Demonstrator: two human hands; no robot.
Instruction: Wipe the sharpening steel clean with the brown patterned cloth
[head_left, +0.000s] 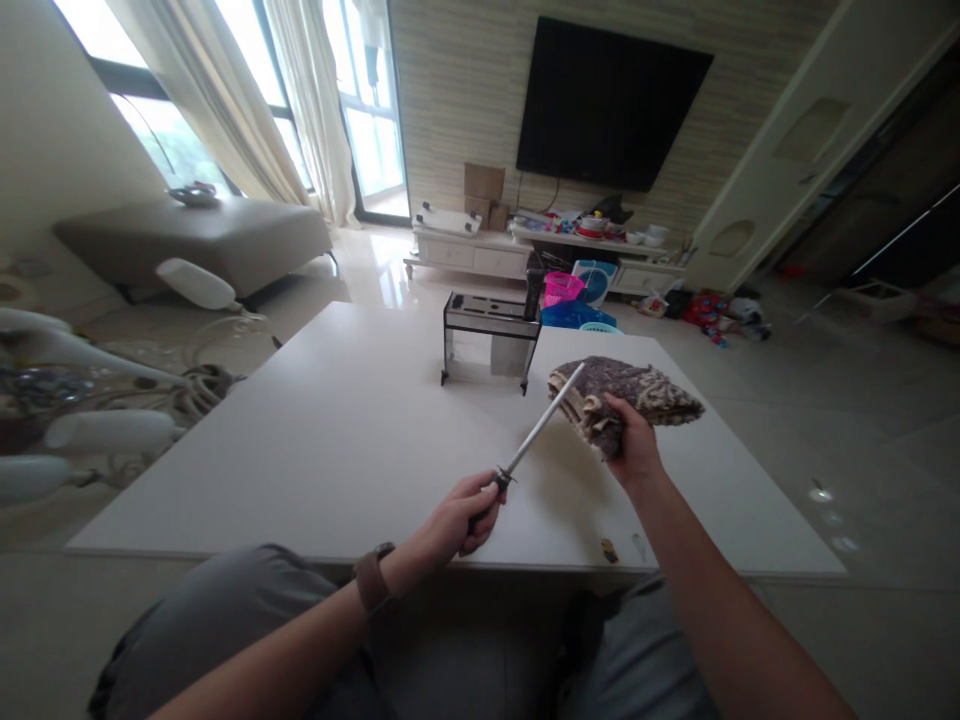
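Observation:
My left hand [463, 518] is closed round the dark handle of a long metal sharpening rod [541, 425], which slants up and to the right above the white table [337, 430]. My right hand [634, 445] grips a folded dark patterned cloth [637, 390], held just above the table. The rod's tip reaches the cloth's left edge. A watch strap is on my left wrist.
A clear knife block with a metal frame [491, 338] stands at the table's far middle. Two small items [609, 550] lie near the front edge. Beyond are a TV unit with clutter [525, 250], a pink basket [562, 288], and a chandelier [90, 400] at left.

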